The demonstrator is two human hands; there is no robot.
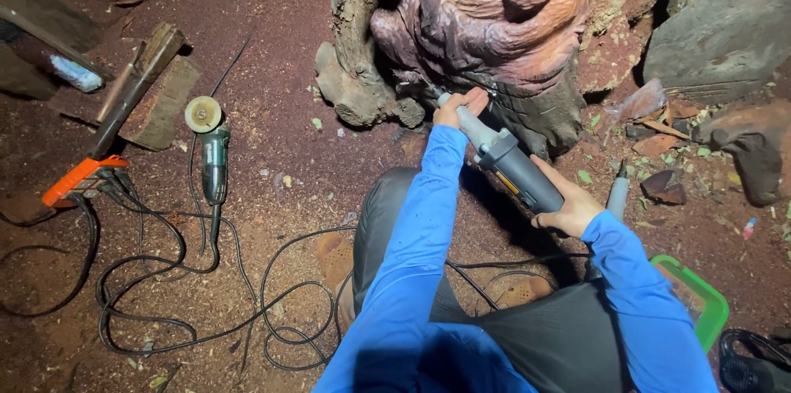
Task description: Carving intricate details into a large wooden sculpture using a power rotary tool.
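Here, at the far left, I see planks lying on the sawdust floor, with an orange tool just below them. Black cables loop across the ground from there toward my legs. Beside the planks lies an angle grinder, disc end up the frame, untouched and well apart from both hands.

In the middle, my left hand is wrapped around the front neck of the die grinder, fingers closed on it, right against the base of the carving. My blue sleeve covers the forearm and hides part of the ground behind it. The grinder runs diagonally from that hand down to my right hand, which is clamped around its dark rear body. The tool is grey at the nose and darker at the back, with a yellow mark on its side; its tip meets the carving low down, where I cannot see the bit itself.

The carving is reddish-brown wood, rounded and deeply grooved, sitting on a rough stump base. To its right, wood chunks and chips litter the floor, and a grey handle stands just beyond my right hand. A green tray sits near my right elbow.
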